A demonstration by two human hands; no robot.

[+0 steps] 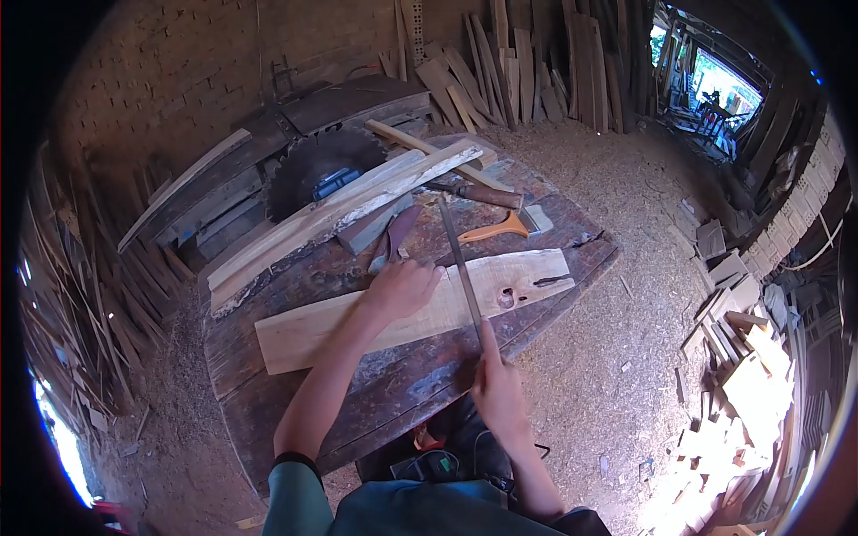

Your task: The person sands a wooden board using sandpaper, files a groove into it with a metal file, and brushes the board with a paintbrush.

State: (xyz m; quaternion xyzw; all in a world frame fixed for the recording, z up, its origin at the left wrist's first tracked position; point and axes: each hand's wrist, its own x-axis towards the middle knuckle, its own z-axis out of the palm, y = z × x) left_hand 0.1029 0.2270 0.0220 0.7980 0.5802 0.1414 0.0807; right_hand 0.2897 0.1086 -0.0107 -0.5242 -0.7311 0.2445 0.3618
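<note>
A pale wooden board (304, 338) with a knot hole lies flat on the worn workbench (234, 357). My left hand (399, 291) is closed over the board's far edge, near the middle, its fingertips partly hidden. In my right hand (500, 393), at the near edge, is one end of a long narrow metal bar (463, 268), like a file. The bar slants across the board and past its far edge, with my index finger stretched along it. Whether it touches the wood, I cannot tell.
Behind the board are an orange-handled brush (500, 230), dark folded material (402, 228), a wood block (371, 225) and long rough planks (340, 210). A large circular saw blade (299, 170) stands beyond. Scrap wood (742, 402) is piled at the right; shavings cover the floor (608, 322).
</note>
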